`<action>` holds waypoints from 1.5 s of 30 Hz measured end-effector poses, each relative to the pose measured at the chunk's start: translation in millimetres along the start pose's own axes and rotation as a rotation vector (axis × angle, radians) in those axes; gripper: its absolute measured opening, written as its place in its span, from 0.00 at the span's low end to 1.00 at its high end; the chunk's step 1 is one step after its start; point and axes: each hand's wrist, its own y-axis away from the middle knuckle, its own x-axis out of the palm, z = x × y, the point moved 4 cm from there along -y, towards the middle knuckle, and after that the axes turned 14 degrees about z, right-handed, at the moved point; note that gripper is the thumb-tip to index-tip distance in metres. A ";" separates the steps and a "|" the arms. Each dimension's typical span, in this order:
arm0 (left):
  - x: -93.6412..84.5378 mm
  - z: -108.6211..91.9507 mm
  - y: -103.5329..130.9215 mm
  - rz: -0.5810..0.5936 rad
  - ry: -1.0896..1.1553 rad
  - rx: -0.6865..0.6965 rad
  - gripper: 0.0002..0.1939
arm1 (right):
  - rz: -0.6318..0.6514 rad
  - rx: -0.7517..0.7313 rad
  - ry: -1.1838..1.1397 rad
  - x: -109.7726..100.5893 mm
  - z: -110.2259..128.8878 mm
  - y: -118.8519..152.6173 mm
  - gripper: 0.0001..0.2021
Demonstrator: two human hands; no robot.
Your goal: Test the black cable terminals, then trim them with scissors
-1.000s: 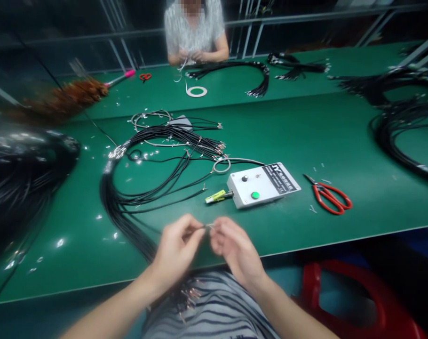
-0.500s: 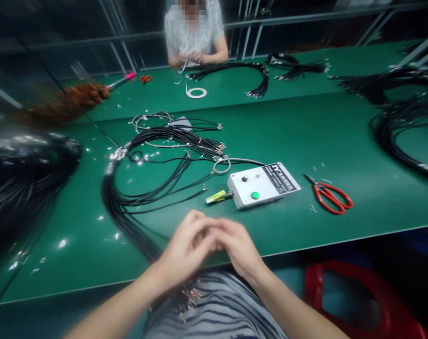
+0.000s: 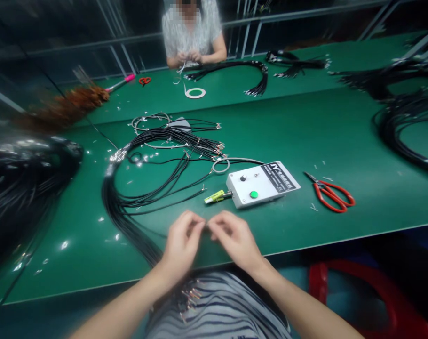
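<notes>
My left hand (image 3: 184, 238) is closed in a pinch at the table's near edge. A thin black cable (image 3: 154, 230) runs from the bundle into that hand. Fingertip to fingertip with it, my right hand (image 3: 235, 238) also pinches; whatever small end lies between the fingers is too small to make out. Just beyond them sits a white box (image 3: 247, 190) with a green button, a black knob and a yellow-green tip (image 3: 214, 197). The black cable bundle (image 3: 110, 188) curves on the left, its near end dropping to my lap, where bare copper ends (image 3: 191, 296) show.
Red-handled scissors (image 3: 332, 195) lie right of the box. More black cables (image 3: 393, 127) are coiled at the right, others (image 3: 34, 174) heaped at the left. Across the table a person (image 3: 194, 40) handles a white strip near a tape roll (image 3: 195, 93). A red stool (image 3: 355, 292) stands below.
My hands have drawn slightly apart, from overlapping fingers to two separate pinches meeting at the tips. The box and scissors have stayed in place.
</notes>
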 end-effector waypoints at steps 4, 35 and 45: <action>0.9 9.5 -2.3 -0.028 0.076 -0.039 0.07 | -0.036 -0.102 0.486 -10.1 8.3 4.2 0.07; -16.5 6.2 -48.8 -0.089 -0.285 0.039 0.07 | 0.066 -0.284 1.502 -41.9 28.3 -52.5 0.07; -12.3 5.5 -55.2 -0.067 -0.349 0.065 0.08 | 0.099 -0.230 1.500 -40.5 29.0 -52.7 0.04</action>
